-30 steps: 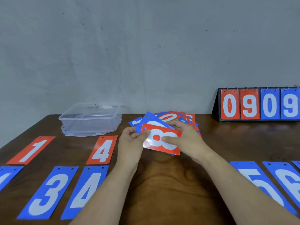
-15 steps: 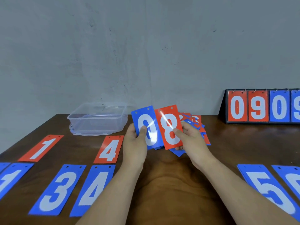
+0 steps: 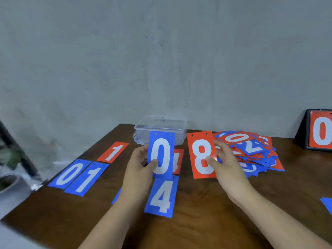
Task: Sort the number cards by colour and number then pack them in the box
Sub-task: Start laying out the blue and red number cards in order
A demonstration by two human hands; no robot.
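My left hand (image 3: 139, 169) pinches a blue 0 card (image 3: 161, 155) upright above the table, thumb on its face. My right hand (image 3: 227, 169) pinches a red 8 card (image 3: 201, 155) by its right edge, held upright beside the blue one. Behind the right hand lies a loose pile of red and blue cards (image 3: 251, 150). The clear plastic box (image 3: 161, 126) stands at the back of the table, partly hidden by the blue 0.
Laid out flat on the brown table (image 3: 206, 212) are a blue 0 (image 3: 69, 174), a blue 1 (image 3: 87, 178), a red 1 (image 3: 113, 151), a blue 4 (image 3: 161, 196) and a partly hidden red 4 (image 3: 178, 160). A scoreboard stand (image 3: 318, 132) sits far right.
The two cards have been drawn apart: the blue 0 moved left in my left hand, the red 8 stays in my right. The view swung left, showing more of the table's left end.
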